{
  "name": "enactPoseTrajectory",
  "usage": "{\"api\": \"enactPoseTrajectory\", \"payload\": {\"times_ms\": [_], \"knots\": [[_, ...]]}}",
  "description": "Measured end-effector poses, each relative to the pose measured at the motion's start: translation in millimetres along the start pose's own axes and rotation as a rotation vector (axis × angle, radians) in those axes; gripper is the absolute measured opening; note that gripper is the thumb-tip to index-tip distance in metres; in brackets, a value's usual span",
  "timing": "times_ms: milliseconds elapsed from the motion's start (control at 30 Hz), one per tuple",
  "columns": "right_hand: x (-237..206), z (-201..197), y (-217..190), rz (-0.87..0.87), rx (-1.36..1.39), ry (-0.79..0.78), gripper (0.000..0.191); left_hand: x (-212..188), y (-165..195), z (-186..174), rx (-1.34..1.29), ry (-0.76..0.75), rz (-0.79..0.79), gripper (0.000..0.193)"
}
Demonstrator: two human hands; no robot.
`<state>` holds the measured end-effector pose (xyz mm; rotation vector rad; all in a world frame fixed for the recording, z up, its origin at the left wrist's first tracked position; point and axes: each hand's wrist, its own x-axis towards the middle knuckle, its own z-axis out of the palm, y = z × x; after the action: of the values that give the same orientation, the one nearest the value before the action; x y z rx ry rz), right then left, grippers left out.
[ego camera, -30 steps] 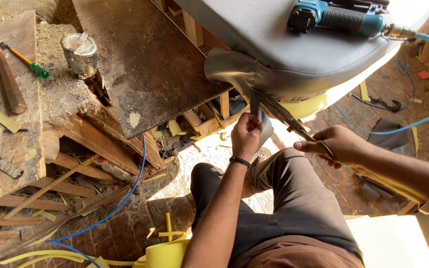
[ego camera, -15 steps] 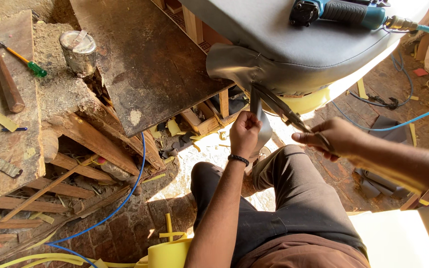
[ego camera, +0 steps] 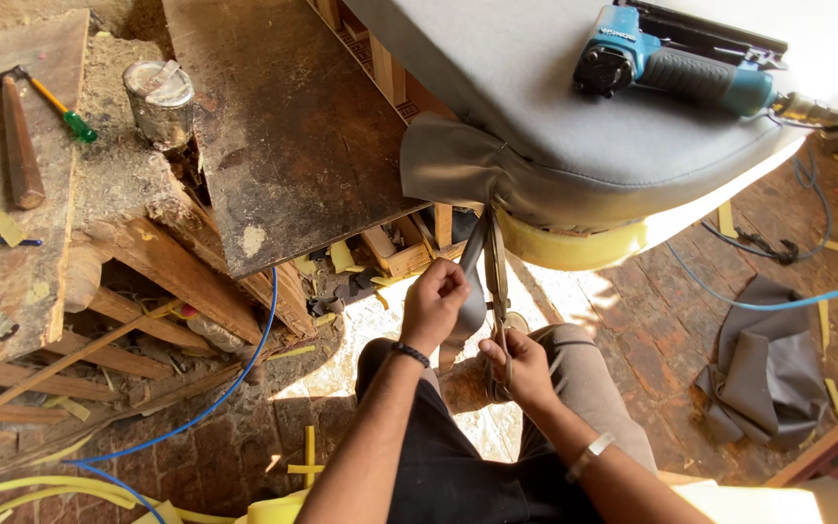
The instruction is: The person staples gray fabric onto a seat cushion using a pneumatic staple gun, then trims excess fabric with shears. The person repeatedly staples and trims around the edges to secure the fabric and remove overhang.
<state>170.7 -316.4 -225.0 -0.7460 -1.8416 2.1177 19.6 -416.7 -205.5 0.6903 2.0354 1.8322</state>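
The left hand [ego camera: 435, 303] is closed in a fist around a hanging strip of grey upholstery fabric [ego camera: 472, 291], pulling it down from the gathered corner of the grey seat cushion [ego camera: 535, 116]. The right hand [ego camera: 519, 364] has its fingers curled through the handles of a pair of scissors [ego camera: 497, 281]. The blades point upward, lie just beside the fabric strip and reach to the cushion's underside. Whether the blades are parted cannot be determined.

Yellow foam [ego camera: 584, 243] shows beneath the cushion edge. A blue pneumatic staple gun [ego camera: 676, 63] lies on top of the cushion, connected to a light blue air hose [ego camera: 778, 301].

To the left, on the rough wooden bench [ego camera: 12, 262], lie a hammer [ego camera: 16, 146] and a green-handled screwdriver [ego camera: 65, 112]. A metal tin [ego camera: 159, 102] stands near them. A loose grey fabric offcut [ego camera: 763, 374] lies on the brick floor [ego camera: 652, 340] to the right.
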Motion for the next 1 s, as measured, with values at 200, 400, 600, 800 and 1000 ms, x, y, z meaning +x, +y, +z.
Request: {"api": "enactPoseTrajectory", "payload": {"times_ms": [200, 400, 600, 800, 1000], "knots": [[38.1, 14.1, 5.8, -0.123, 0.027, -0.047, 0.036, 5.4, 16.2, -41.4, -0.05, -0.056, 0.011, 0.011], [33.9, 13.3, 20.7, -0.017, -0.058, 0.003, 0.032, -3.6, 23.1, -52.9, 0.056, -0.034, -0.039, 0.01], [56.1, 5.2, 33.2, -0.133, -0.066, -0.034, 0.034, -15.3, 24.3, -51.6, 0.073, -0.017, -0.029, 0.01], [62.0, 3.3, 43.4, -0.136, -0.107, -0.009, 0.034, -20.9, 21.1, -50.0, 0.125, -0.002, -0.071, 0.009], [65.4, -2.0, 45.7, -0.145, -0.043, -0.041, 0.038, -28.2, 13.2, -44.7, 0.11, 0.004, -0.047, 0.01]]}}
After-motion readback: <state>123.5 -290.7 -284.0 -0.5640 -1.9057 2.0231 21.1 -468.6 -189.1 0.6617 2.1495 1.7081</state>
